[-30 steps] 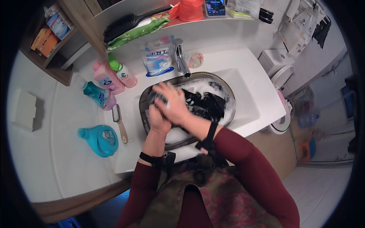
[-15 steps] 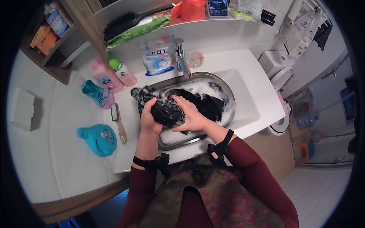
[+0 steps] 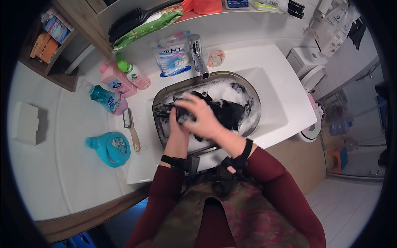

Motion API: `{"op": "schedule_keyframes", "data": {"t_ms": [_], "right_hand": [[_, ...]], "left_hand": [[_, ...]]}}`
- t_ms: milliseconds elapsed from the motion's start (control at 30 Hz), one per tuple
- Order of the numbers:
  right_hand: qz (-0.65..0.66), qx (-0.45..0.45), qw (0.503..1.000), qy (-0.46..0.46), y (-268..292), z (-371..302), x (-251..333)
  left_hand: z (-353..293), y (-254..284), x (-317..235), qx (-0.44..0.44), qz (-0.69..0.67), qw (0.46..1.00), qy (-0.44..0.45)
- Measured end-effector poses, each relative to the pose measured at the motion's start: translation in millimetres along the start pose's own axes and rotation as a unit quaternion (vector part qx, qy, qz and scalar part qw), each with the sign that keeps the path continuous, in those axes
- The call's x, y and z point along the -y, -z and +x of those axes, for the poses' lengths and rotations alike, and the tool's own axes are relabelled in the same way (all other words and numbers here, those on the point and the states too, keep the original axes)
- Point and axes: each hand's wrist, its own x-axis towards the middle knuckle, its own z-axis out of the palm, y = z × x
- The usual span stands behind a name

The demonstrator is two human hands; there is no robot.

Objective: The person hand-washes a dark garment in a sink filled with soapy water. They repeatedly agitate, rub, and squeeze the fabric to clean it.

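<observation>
Soaked black cloth (image 3: 229,113) lies bunched in soapy water inside a grey-rimmed oval basin (image 3: 253,96), set in the white sink. My left hand (image 3: 177,129) is closed round a foam-streaked part of the cloth near the basin's left side, its thumb pointing up. Over the same bunch curves my right hand (image 3: 202,118), blurred by motion, with cloth between its thumb and fingers. The cloth hides some of the left fingers. What kind of garment the cloth is does not show.
Behind the basin rises a chrome faucet (image 3: 198,56), with a detergent bag (image 3: 171,58) beside it. Left of the sink stand a pink bottle (image 3: 118,80), a green-capped bottle (image 3: 135,76), a teal bottle (image 3: 108,100), a scrub brush (image 3: 132,130) and a blue jug (image 3: 109,149).
Both hands and the held cloth have moved lower, toward the basin's left side. The bunch that stuck out past the left rim is now inside it. My right hand has shifted left over the cloth.
</observation>
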Motion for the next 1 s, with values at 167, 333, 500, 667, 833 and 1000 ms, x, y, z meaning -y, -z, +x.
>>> {"op": "schedule_keyframes", "data": {"t_ms": [167, 333, 500, 667, 833, 1000], "right_hand": [[-0.074, -0.166, 0.977, -0.107, 0.4, 11.4, -3.8], [0.006, -0.118, 0.993, -0.03, 3.2, 11.1, -0.8], [-0.08, -0.082, 0.991, -0.062, 0.2, 12.4, -3.0], [0.039, -0.166, 0.98, -0.099, 5.7, 11.5, -7.4], [-0.092, -0.016, 0.994, 0.052, -0.5, 0.7, 10.1], [-0.056, -0.176, 0.97, -0.155, 7.4, 10.5, -9.7]], "left_hand": [[-19.0, 1.6, 30.2, -0.16, 0.064, 0.985, 0.015], [-20.6, -25.2, 2.7, -0.057, 0.04, 0.997, -0.039], [-26.3, -31.4, 14.2, -0.135, 0.1, 0.986, 0.013], [-22.2, -29.5, 13.1, -0.066, 0.063, 0.996, -0.014], [-24.9, -20.9, 8.7, 0.036, -0.018, 0.999, 0.029], [-39.2, -26.5, 28.0, -0.08, 0.042, 0.996, 0.022]]}}
